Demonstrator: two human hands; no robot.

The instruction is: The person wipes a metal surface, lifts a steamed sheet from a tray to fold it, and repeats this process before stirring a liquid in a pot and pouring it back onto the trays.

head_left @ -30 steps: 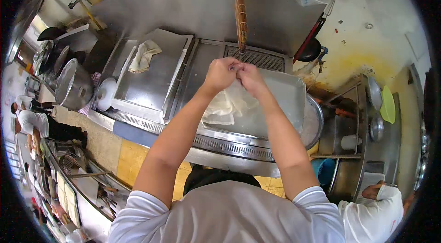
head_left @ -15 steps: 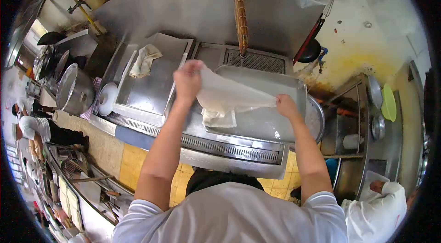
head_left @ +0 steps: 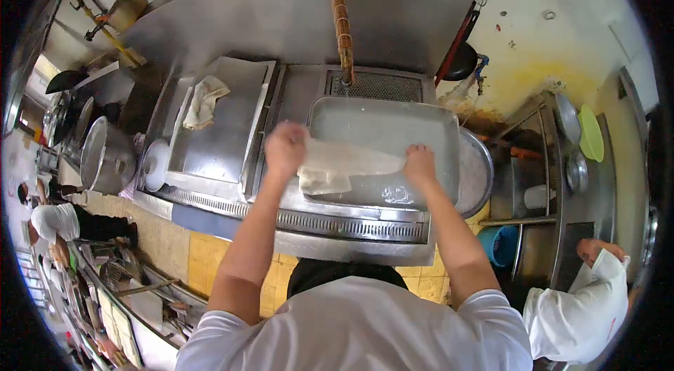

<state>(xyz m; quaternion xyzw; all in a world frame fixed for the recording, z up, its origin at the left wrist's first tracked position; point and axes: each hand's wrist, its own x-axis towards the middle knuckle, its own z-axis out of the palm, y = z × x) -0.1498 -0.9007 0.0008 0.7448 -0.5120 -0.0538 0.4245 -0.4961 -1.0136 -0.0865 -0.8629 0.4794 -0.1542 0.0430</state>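
Note:
A thin white cloth [head_left: 354, 158] stretches between my hands over the near left part of a large shallow metal tray of cloudy liquid [head_left: 393, 118]. My left hand [head_left: 286, 149], slightly blurred, is closed on the cloth's left end at the tray's left side. The right end is pinched in my right hand [head_left: 419, 164], low over the tray. Below the stretched part, a folded off-white cloth portion [head_left: 324, 181] lies at the tray's near left corner. A wrapped spout [head_left: 341, 30] hangs down behind the tray.
To the left, a crumpled cloth [head_left: 206, 101] lies on a flat metal cover [head_left: 221, 136]. A white lid [head_left: 156, 164] and a large metal pot [head_left: 107, 155] stand farther left. A round metal pan [head_left: 476, 167] sits right of the tray. Another person [head_left: 579, 308] is at the lower right.
Both hands have come down toward the tray, and the raised cloth now hangs lower and narrower between them. The view has shifted slightly. The person at right has moved an arm.

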